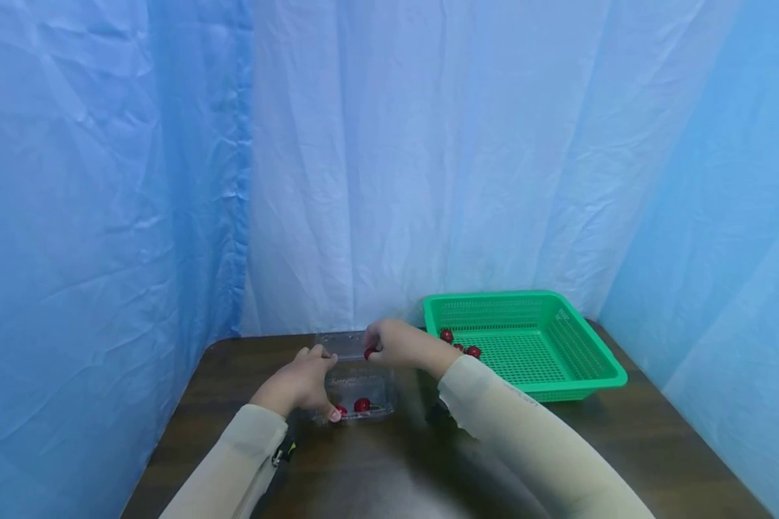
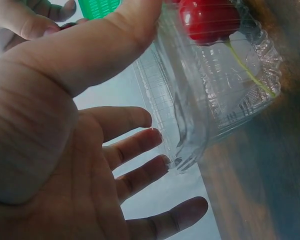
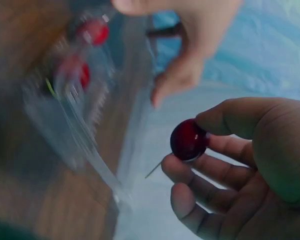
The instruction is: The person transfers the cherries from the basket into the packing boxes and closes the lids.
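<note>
The cherry (image 3: 189, 141), presumably light, slick and easily bruised, sat pinched between thumb and fingers of the right hand (image 1: 404, 347), stem (image 3: 154, 169) projecting; a gentle hold around its sides seemed suitable. Near this grip, the left hand (image 1: 301, 383), fingers spread, touched the clear box (image 2: 192, 120).

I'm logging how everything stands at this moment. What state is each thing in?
Clear plastic container: open, two cherries visible inside
Container lid: folded back
Green plastic basket: upright, a few cherries at its left end
Right hand: pinching one cherry
Held cherry: stem attached
Left hand: fingers spread beside the container
Curtains: hanging, creased
</note>
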### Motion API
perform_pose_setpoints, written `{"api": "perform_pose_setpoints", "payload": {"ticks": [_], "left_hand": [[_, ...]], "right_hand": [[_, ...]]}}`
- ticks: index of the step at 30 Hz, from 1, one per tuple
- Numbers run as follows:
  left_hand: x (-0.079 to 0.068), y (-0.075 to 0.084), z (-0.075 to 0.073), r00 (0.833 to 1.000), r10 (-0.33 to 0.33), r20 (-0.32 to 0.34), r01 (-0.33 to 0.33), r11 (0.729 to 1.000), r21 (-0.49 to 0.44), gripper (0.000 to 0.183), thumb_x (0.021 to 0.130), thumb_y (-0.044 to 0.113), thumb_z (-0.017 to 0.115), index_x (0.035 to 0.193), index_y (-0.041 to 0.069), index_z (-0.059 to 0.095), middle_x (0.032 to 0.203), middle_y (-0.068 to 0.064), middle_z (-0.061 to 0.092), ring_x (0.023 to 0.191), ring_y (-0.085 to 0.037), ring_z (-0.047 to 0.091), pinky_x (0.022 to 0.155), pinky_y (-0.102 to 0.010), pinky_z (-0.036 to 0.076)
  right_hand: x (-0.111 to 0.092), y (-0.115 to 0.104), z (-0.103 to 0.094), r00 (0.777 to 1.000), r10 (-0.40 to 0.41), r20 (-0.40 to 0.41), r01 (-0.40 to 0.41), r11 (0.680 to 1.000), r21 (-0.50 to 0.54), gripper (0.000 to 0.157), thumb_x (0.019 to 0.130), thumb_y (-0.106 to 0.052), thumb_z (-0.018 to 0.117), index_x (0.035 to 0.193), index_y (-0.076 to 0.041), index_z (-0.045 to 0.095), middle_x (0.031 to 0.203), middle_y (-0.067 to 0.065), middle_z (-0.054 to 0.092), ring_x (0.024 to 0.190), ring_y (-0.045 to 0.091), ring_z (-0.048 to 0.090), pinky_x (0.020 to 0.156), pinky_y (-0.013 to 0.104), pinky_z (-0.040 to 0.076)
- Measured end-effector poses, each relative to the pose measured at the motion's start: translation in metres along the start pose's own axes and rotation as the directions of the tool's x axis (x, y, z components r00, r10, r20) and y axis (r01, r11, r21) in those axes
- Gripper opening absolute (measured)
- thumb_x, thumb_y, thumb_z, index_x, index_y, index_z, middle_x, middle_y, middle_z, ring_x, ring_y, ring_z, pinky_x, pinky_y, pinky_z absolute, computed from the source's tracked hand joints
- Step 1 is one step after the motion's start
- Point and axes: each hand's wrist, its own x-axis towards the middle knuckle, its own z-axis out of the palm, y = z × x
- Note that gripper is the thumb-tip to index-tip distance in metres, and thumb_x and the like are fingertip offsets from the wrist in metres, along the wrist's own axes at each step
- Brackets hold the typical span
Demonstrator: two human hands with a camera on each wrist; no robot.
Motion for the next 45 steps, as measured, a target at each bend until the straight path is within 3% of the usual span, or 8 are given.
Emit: {"api": "perform_pose_setpoints", "payload": {"ticks": [12, 25, 33, 40, 45], "left_hand": [[0.000, -0.001, 0.000, 1.000, 0.027, 0.011, -0.027, 1.000, -0.008, 0.117, 0.073, 0.040, 0.110, 0.172, 0.015, 0.051, 0.169, -0.014, 0.050, 0.150, -0.039, 0.050, 0.108, -0.066, 0.063], [0.000, 0.000, 0.000, 1.000, 0.019, 0.002, -0.019, 1.000, 0.000, 0.119, 0.073, 0.040, 0.110, 0.172, 0.015, 0.050, 0.171, -0.014, 0.048, 0.154, -0.040, 0.048, 0.111, -0.066, 0.062], [-0.002, 0.002, -0.002, 1.000, 0.016, 0.004, -0.016, 1.000, 0.003, 0.119, 0.073, 0.041, 0.110, 0.172, 0.014, 0.050, 0.171, -0.013, 0.049, 0.155, -0.039, 0.048, 0.111, -0.065, 0.061], [-0.001, 0.001, -0.002, 1.000, 0.016, 0.021, -0.016, 1.000, -0.008, 0.117, 0.075, 0.041, 0.109, 0.173, 0.014, 0.049, 0.171, -0.013, 0.048, 0.155, -0.039, 0.047, 0.112, -0.065, 0.061], [-0.002, 0.001, -0.002, 1.000, 0.010, 0.017, -0.010, 1.000, -0.012, 0.118, 0.073, 0.040, 0.109, 0.173, 0.015, 0.050, 0.170, -0.014, 0.049, 0.151, -0.039, 0.050, 0.109, -0.065, 0.062]], "right_hand": [[0.015, -0.016, 0.051, 0.995, -0.022, 0.098, 0.026, 0.999, -0.035, 0.017, 0.099, -0.015, 0.090, 0.114, -0.018, 0.083, 0.107, -0.003, 0.081, 0.087, 0.005, 0.071, 0.084, 0.024, 0.067], [0.015, -0.011, 0.069, 0.976, -0.070, 0.207, 0.079, 0.996, -0.038, 0.009, 0.099, -0.013, 0.089, 0.099, -0.021, 0.085, 0.092, -0.009, 0.080, 0.077, 0.005, 0.072, 0.074, 0.022, 0.064], [0.012, -0.010, 0.065, 0.970, -0.077, 0.230, 0.088, 0.996, -0.035, 0.008, 0.104, -0.015, 0.082, 0.107, -0.021, 0.088, 0.094, -0.011, 0.081, 0.080, 0.003, 0.074, 0.076, 0.023, 0.065], [0.005, -0.010, 0.039, 0.975, -0.116, 0.192, 0.117, 0.993, 0.006, 0.015, 0.106, -0.016, 0.078, 0.118, -0.018, 0.087, 0.112, -0.008, 0.084, 0.098, 0.002, 0.076, 0.090, 0.027, 0.068], [0.001, -0.004, 0.017, 0.981, -0.110, 0.159, 0.110, 0.994, 0.007, 0.016, 0.109, -0.018, 0.077, 0.122, -0.017, 0.086, 0.115, -0.006, 0.084, 0.102, 0.004, 0.076, 0.092, 0.029, 0.067]]}}
